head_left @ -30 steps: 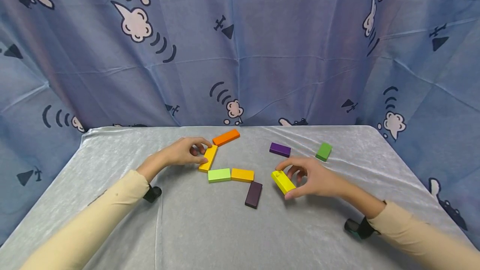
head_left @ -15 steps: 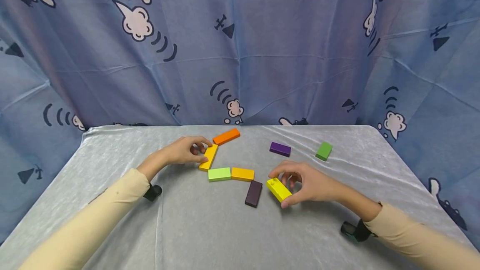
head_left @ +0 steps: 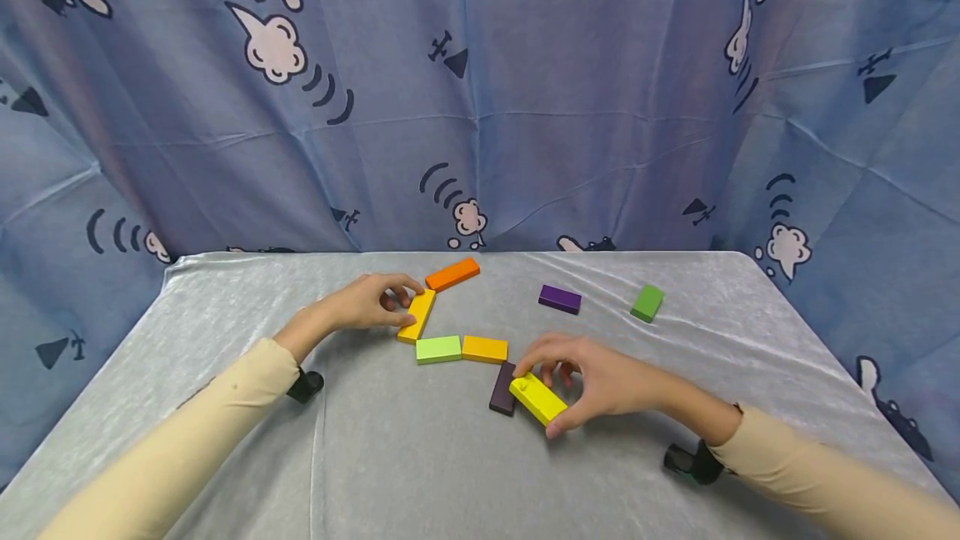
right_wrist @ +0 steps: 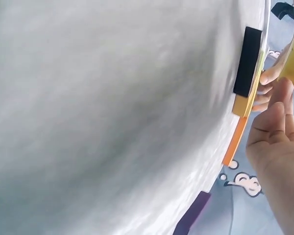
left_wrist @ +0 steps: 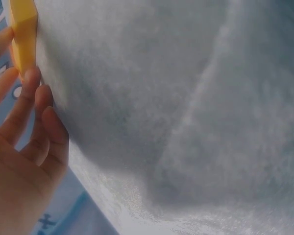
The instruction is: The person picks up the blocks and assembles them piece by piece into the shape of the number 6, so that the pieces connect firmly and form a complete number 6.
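Note:
My left hand [head_left: 371,302] pinches a golden-yellow block [head_left: 417,317] lengthwise between thumb and fingers, the block lying on the cloth. In the left wrist view the same hand [left_wrist: 24,132] has its fingertips at that block's end. My right hand [head_left: 592,382] grips a bright yellow block [head_left: 538,399] by its two ends, and this block overlaps the dark brown block [head_left: 503,390] in the head view. A light green block [head_left: 438,349] and an amber block [head_left: 484,348] lie end to end between the hands.
An orange block [head_left: 453,274] lies behind the golden-yellow one. Farther right are a purple block [head_left: 559,299] and a green block [head_left: 647,303]. Grey cloth [head_left: 390,465] covers the table, and a blue patterned curtain [head_left: 600,107] hangs behind it.
My right hand has carried the bright yellow block leftward and toward me, up to the dark brown block. My left hand and the other blocks have stayed put.

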